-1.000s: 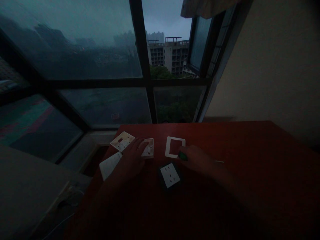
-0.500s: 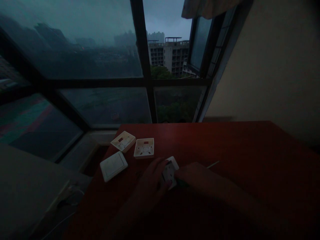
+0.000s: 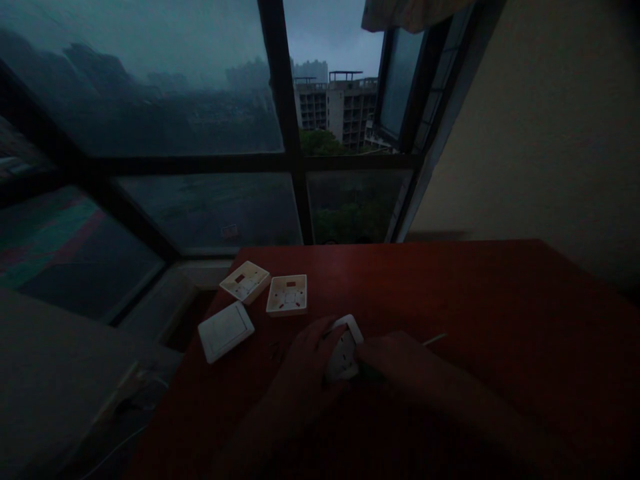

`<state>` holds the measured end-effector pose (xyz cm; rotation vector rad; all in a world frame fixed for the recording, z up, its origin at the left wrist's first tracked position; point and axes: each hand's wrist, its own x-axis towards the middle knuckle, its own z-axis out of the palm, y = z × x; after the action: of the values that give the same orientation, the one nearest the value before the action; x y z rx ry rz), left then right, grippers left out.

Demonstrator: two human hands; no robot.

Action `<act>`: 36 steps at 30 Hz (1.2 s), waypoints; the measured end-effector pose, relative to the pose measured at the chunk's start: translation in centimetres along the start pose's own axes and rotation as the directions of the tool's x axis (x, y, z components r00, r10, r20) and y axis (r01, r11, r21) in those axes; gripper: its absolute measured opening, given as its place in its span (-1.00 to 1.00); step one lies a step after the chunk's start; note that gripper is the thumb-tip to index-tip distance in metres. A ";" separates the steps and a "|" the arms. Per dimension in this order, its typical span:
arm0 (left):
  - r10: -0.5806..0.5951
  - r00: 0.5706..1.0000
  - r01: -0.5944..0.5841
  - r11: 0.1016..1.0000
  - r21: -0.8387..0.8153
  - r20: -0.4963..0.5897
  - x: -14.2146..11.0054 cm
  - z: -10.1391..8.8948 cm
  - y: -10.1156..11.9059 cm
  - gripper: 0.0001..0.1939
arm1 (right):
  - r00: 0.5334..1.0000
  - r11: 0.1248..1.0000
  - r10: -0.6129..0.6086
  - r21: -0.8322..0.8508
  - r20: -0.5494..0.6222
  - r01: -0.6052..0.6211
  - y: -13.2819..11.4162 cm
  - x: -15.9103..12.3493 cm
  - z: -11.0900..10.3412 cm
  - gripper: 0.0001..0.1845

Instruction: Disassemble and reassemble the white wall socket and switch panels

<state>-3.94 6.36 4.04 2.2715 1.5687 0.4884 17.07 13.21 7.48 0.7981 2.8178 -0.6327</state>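
Observation:
My left hand (image 3: 311, 357) is curled around a white wall socket plate (image 3: 345, 357), whose face with small dark slots is turned up towards me. Closed at the plate's right edge is my right hand (image 3: 393, 357). It grips a screwdriver (image 3: 434, 339) with a dim green handle under the palm; the thin pale shaft sticks out past the wrist to the right. My right fingertips meet the plate's edge, but the exact contact is too dark to make out.
Two open white back boxes (image 3: 287, 295) lie beyond my left hand, beside a white switch plate (image 3: 226, 331). Tiny dark bits, perhaps screws (image 3: 275, 350), lie nearby on the red-brown table (image 3: 450, 280). Windows stand behind the table; a wall (image 3: 540, 133) rises at right.
The socket plate has turned and tilted slightly in my left hand. My right hand and the screwdriver have shifted a little to the right and towards me.

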 end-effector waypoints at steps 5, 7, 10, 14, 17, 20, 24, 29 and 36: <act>0.054 0.999 -0.053 0.997 0.056 -0.010 0.0 0.2 0.2 -0.15 | 0.998 0.999 0.052 0.007 0.030 -0.052 -0.5 -0.2 0.7 -0.76; 0.055 0.998 -0.056 0.997 0.057 0.007 -0.1 0.3 0.1 -0.15 | 0.998 0.997 0.062 0.051 0.020 -0.063 -0.4 -0.3 0.9 -0.75; 0.032 0.999 -0.033 0.998 0.046 0.015 -0.1 0.5 -0.2 -0.11 | 0.984 0.974 0.145 0.192 -0.103 -0.123 0.1 -0.5 1.1 -0.70; 0.007 1.000 -0.007 1.000 0.009 0.011 -0.1 0.7 -0.4 -0.09 | 0.910 0.892 0.355 0.369 -0.214 -0.261 1.1 -0.3 1.3 -0.77; 0.019 1.000 -0.019 1.000 -0.025 0.006 0.1 0.6 -0.3 -0.08 | 0.917 0.848 0.354 0.478 -0.184 -0.232 1.7 0.2 1.5 -0.74; 0.021 1.000 -0.020 0.998 -0.067 0.006 0.3 0.6 -0.2 -0.07 | 0.950 0.768 0.290 0.620 -0.119 -0.157 2.0 0.7 1.8 -0.69; 0.004 1.000 -0.005 0.993 -0.114 -0.001 0.5 0.8 -0.2 -0.07 | 0.958 0.730 0.272 0.669 -0.092 -0.143 2.2 1.0 2.4 -0.66; -0.006 1.000 0.003 0.988 -0.153 -0.024 0.3 1.1 -0.8 -0.07 | 0.956 0.689 0.284 0.710 -0.078 -0.146 2.3 0.8 2.5 -0.64; -0.027 1.000 0.027 0.988 -0.152 0.005 0.2 1.2 -1.1 -0.11 | 0.959 0.629 0.277 0.765 -0.060 -0.134 2.7 0.4 2.2 -0.55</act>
<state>-4.21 6.84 2.55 2.1336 1.5050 0.5765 18.21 14.55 4.41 1.3256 2.4588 -1.8403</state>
